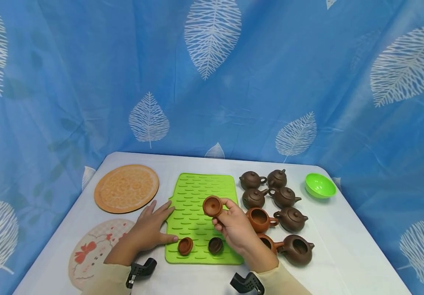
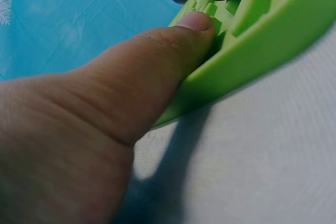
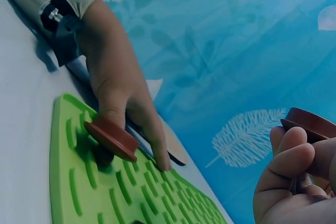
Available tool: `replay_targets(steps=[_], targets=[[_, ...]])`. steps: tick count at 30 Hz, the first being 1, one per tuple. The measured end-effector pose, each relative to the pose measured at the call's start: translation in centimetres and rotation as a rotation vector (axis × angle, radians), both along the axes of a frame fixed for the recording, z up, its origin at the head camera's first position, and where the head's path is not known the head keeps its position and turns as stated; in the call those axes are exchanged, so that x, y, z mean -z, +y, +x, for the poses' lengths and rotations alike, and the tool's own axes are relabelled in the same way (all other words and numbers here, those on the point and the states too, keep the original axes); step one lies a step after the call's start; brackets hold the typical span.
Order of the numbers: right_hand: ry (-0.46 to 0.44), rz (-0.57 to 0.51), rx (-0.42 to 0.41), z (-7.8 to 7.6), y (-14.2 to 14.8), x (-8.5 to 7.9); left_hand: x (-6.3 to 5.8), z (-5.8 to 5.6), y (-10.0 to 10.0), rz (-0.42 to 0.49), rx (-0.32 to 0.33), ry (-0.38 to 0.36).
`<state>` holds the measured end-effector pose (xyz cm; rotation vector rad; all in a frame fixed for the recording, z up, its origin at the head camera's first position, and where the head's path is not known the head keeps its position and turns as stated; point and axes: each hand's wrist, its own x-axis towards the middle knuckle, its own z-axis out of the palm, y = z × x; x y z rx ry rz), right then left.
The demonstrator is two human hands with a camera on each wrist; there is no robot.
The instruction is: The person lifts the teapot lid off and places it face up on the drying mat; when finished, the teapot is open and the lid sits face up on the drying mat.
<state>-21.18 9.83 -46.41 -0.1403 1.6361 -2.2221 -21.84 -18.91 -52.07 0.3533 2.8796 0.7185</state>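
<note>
Above the green ridged mat [image 1: 204, 186], my right hand [image 1: 235, 227] pinches a reddish-brown teapot lid [image 1: 213, 206], its hollow underside facing the head camera. The right wrist view shows that held lid [image 3: 314, 123] at the right edge, gripped by curled fingers. My left hand [image 1: 149, 229] rests at the mat's left edge, fingers spread; its thumb [image 2: 157, 59] touches the rim in the left wrist view. On the near part of the mat lie a second reddish-brown lid [image 1: 185, 246], close to the left thumb, and a dark brown lid [image 1: 215, 245].
Right of the mat stand lidless teapots, two reddish [image 1: 258, 220] and one dark [image 1: 297, 250], among several lidded dark ones [image 1: 284, 197]. A green bowl [image 1: 320, 185] sits far right. Leftward lie a round orange-brown mat [image 1: 126, 188] and a pink round mat [image 1: 94, 250].
</note>
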Motion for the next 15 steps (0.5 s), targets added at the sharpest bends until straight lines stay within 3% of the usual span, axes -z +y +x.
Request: replay_targets(steps=[15], targets=[[-0.041,-0.016,-0.068,-0.2,-3.1,0.5,-0.4,0.3,0.3,0.001,0.01,0.002]])
